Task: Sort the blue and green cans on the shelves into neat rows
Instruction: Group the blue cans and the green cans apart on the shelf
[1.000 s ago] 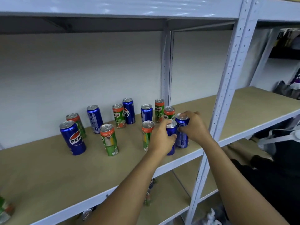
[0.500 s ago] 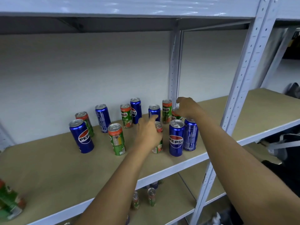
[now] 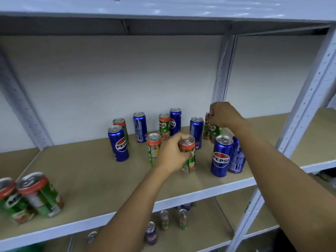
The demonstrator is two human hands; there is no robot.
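Observation:
Blue Pepsi cans and green Milo cans stand mixed on the brown shelf board [image 3: 87, 175]. My left hand [image 3: 172, 153] grips a green can [image 3: 189, 157] near the middle of the shelf. My right hand [image 3: 222, 115] holds the top of another green can [image 3: 213, 131] further back, by the rear upright. Two blue cans [image 3: 221, 157] stand side by side at the front right, under my right forearm. A blue can [image 3: 118, 143] stands at the left of the group, and a green can [image 3: 153, 149] is just left of my left hand.
Two green cans [image 3: 39, 194] stand at the shelf's front left. Several cans [image 3: 164, 220] sit on the lower shelf. Grey metal uprights [image 3: 307, 104] frame the bay on the right, another [image 3: 222, 70] stands at the back. The shelf above [image 3: 163, 8] hangs low overhead.
Both hands let go of the two blue cans, which now stand at the front right. My left hand took hold of a green can; my right hand reached back to another green can.

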